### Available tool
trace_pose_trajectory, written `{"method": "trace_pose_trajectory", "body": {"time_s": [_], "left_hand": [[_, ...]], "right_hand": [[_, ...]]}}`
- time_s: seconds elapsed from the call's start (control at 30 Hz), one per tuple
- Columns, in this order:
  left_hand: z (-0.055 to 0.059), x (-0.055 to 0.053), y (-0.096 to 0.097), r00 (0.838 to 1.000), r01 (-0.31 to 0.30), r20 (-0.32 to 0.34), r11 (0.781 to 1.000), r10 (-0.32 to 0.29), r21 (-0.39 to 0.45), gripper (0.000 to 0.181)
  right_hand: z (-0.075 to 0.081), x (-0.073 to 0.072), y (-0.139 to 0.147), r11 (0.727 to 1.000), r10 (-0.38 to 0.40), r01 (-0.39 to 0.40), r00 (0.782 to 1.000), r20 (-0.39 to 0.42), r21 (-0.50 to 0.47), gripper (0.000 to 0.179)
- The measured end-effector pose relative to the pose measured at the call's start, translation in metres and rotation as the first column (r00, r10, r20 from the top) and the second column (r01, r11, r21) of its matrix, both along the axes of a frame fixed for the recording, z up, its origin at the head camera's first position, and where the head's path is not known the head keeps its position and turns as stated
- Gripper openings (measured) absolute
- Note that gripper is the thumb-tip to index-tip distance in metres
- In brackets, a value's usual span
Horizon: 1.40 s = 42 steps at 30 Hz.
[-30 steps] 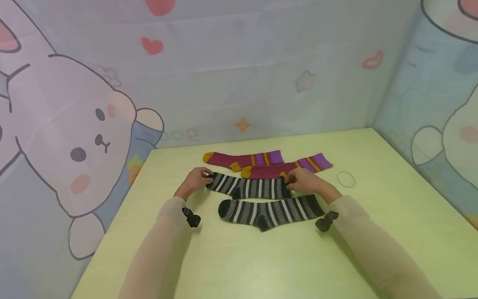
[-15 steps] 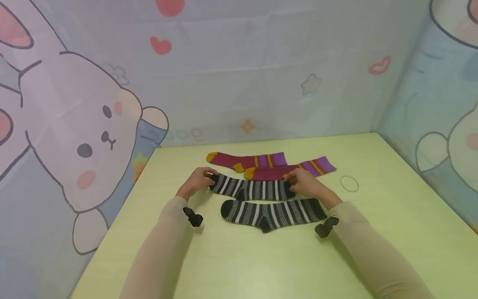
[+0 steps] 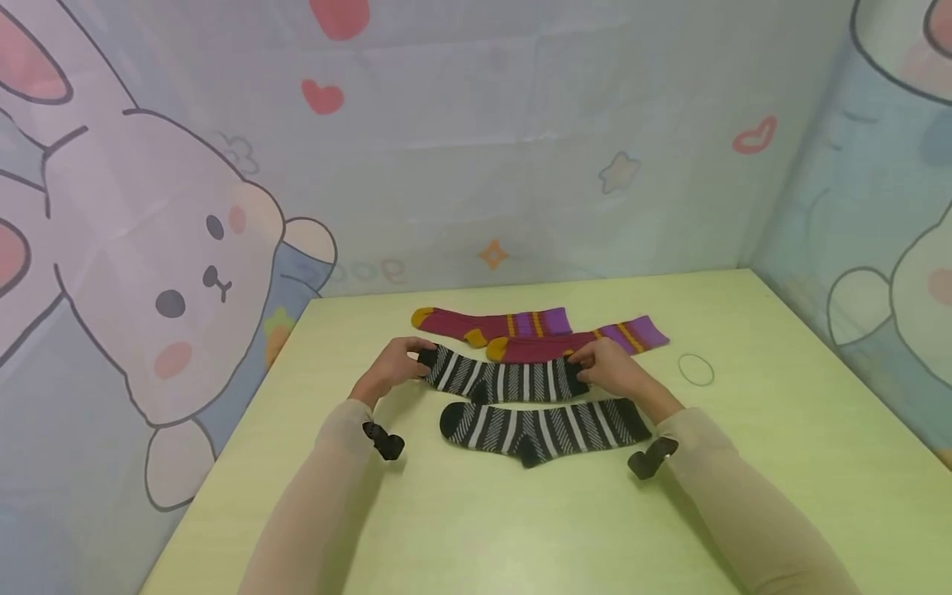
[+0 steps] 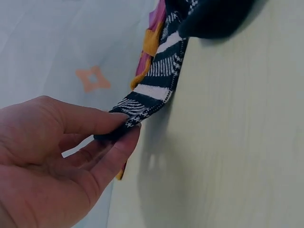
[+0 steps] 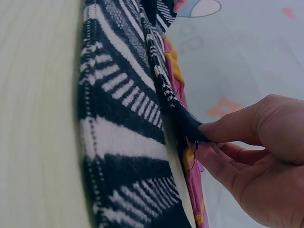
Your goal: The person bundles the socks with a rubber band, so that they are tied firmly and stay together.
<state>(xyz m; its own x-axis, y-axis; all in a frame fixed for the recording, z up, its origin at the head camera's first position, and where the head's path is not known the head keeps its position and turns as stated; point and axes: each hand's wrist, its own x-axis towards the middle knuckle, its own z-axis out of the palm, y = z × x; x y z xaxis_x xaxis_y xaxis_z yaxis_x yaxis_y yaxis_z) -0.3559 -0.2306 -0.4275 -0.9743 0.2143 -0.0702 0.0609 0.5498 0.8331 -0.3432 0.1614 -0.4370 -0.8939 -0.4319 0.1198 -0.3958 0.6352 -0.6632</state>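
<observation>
Partly covered at both ends — pinched by the left hand [image 3: 390, 364] and right hand [image 3: 611, 368] — the held sock [image 3: 513, 381] is black with white bands and hatching.

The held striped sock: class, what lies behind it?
A far maroon sock and a near maroon sock; the right hand covers part of the latter, which cannot be seen.

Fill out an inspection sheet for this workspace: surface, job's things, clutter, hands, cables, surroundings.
Surface: pale yellow-green table.
Job's things: held striped sock, pinched at both ends; other striped sock, flat, nearer the person; left maroon sock and right maroon sock, farther back.
Clutter: thin ring, right of the socks.
Hands: left hand pinches the toe end; right hand the cuff end.
Cables: nothing seen.
Surroundings: cartoon-printed backdrop behind and at both sides.
</observation>
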Motion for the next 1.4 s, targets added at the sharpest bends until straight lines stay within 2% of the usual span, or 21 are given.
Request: {"method": "trace_pose_trajectory", "body": {"time_s": [0.23,0.33,0.37,0.4,0.53,0.57,0.6,0.73,1.0,1.2,1.4], "left_hand": [[0.011,0.007,0.007,0.999,0.04,-0.004,0.999,-0.04,0.03,0.048],[0.02,0.01,0.011,0.998,0.054,-0.015,0.998,-0.054,0.033,0.049],[0.027,0.015,0.014,0.998,0.061,-0.012,0.998,-0.06,0.031,0.05],[0.029,0.016,0.015,0.998,0.064,-0.011,0.997,-0.063,0.03,0.05],[0.038,0.018,0.02,0.997,0.073,-0.011,0.996,-0.073,0.048,0.051],[0.039,0.019,0.022,0.997,0.077,-0.007,0.996,-0.076,0.055,0.05],[0.035,0.017,0.022,0.997,0.081,-0.008,0.995,-0.081,0.06,0.05],[0.033,0.026,0.031,0.993,0.119,-0.005,0.99,-0.119,0.076,0.049],[0.037,0.038,0.035,0.984,0.177,0.023,0.982,-0.179,0.064,0.048],[0.039,0.046,0.033,0.969,0.232,0.091,0.973,-0.232,0.012,0.048],[0.036,0.052,0.035,0.954,0.269,0.14,0.963,-0.264,-0.011,0.046]], "right_hand": [[0.008,0.008,0.011,1.0,-0.005,0.005,1.0,-0.003,-0.023,0.034],[0.013,0.01,0.016,0.999,-0.026,0.027,1.0,0.004,-0.033,0.037],[0.014,0.01,0.018,0.999,-0.035,0.035,0.999,0.008,-0.037,0.037],[0.016,0.01,0.021,0.998,-0.042,0.042,0.999,0.012,-0.035,0.038],[0.024,0.011,0.032,0.997,-0.05,0.051,0.999,0.015,-0.059,0.04],[0.025,0.013,0.035,0.997,-0.051,0.051,0.999,0.017,-0.061,0.04],[0.027,0.016,0.039,0.997,-0.051,0.053,0.999,0.019,-0.06,0.04],[0.029,0.026,0.05,0.997,-0.054,0.057,0.997,0.054,-0.051,0.038],[0.04,0.033,0.063,1.0,-0.024,0.023,0.988,0.152,0.01,0.038],[0.044,0.041,0.069,0.998,0.021,-0.034,0.981,0.194,0.061,0.036],[0.038,0.047,0.073,0.994,0.069,-0.088,0.969,0.238,0.069,0.038]]}}
